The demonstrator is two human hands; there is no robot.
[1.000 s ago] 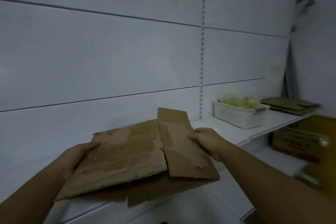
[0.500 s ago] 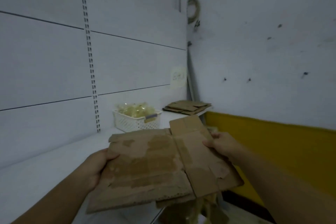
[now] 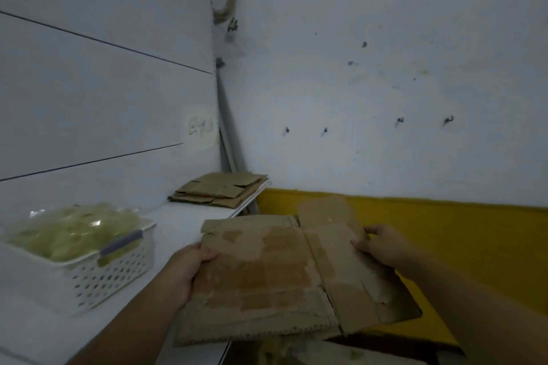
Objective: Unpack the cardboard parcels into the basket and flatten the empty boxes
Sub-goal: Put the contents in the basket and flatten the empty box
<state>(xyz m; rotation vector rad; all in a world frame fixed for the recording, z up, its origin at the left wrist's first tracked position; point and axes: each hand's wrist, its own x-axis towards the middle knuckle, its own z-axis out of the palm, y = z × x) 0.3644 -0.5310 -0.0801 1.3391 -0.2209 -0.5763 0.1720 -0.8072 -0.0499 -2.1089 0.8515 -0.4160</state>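
I hold a flattened cardboard box point(image 3: 275, 278) level in front of me, over the right end of the white shelf point(image 3: 184, 225). My left hand point(image 3: 186, 270) grips its left edge, thumb on top. My right hand point(image 3: 379, 246) grips the right flap from the far side. A white perforated basket point(image 3: 98, 278) full of clear packets of greenish contents sits on the shelf at the left. A stack of flattened boxes point(image 3: 219, 190) lies at the shelf's far right end, beyond the box I hold.
White panelled wall stands behind the shelf, and a white side wall with a yellow lower band point(image 3: 444, 234) is on the right. A grey rail point(image 3: 228, 139) leans in the corner. More cardboard point(image 3: 311, 350) shows below the held box.
My view has swung right along the shelf. The basket and the flat stack now appear nearer and further left. Both hands keep the same grip on the flattened box.
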